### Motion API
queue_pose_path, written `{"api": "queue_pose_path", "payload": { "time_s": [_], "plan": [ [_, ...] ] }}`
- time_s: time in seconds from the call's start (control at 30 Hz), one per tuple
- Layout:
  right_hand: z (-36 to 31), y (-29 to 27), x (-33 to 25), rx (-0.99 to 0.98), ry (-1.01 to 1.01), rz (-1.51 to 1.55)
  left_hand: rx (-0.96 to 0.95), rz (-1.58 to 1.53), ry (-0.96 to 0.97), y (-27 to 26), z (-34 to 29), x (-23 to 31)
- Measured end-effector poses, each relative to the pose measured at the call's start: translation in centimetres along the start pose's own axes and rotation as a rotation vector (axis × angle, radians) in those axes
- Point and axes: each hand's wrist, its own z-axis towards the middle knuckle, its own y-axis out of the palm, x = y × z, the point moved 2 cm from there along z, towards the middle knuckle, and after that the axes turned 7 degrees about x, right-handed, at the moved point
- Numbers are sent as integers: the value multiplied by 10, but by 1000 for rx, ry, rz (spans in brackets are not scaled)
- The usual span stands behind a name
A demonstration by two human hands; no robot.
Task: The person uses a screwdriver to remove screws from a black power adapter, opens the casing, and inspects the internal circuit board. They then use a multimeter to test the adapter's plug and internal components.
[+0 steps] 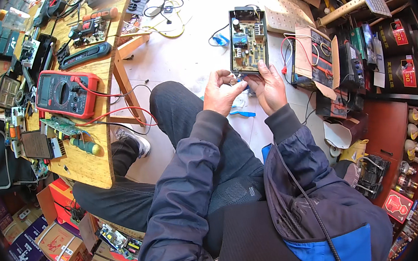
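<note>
An open black case [232, 32] with a brown circuit board [250, 49] inside it is held out in front of me, above the floor. My right hand [270, 89] grips its near end, the thumb along the edge and the fingers underneath. At the same near end my left hand [221, 92] is closed in a pinch, thumb against fingers. What sits between those fingertips is too small to make out. Capacitors and several other parts stand up from the board, and a black cable [216, 34] trails off the case's left side.
On the wooden bench [101, 164] at left lie a red multimeter [66, 93] with leads hanging over the edge, a soldered board and tools. Batteries [318, 53] with wires stand at right, near shelves [389, 127]. Cardboard boxes [63, 247] fill the lower left.
</note>
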Motion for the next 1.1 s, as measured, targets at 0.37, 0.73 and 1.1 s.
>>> {"api": "queue_pose_path", "payload": {
  "time_s": [0.37,0.73,1.1],
  "plan": [
    [-14,1,4,19,-14,82,-97,-216,-90,-4,3,-6],
    [-16,4,7,4,4,117,-160,-391,-162,-13,6,-10],
    [-21,11,2,-3,-13,110,-157,-424,-156,-13,4,-4]
  ]
}}
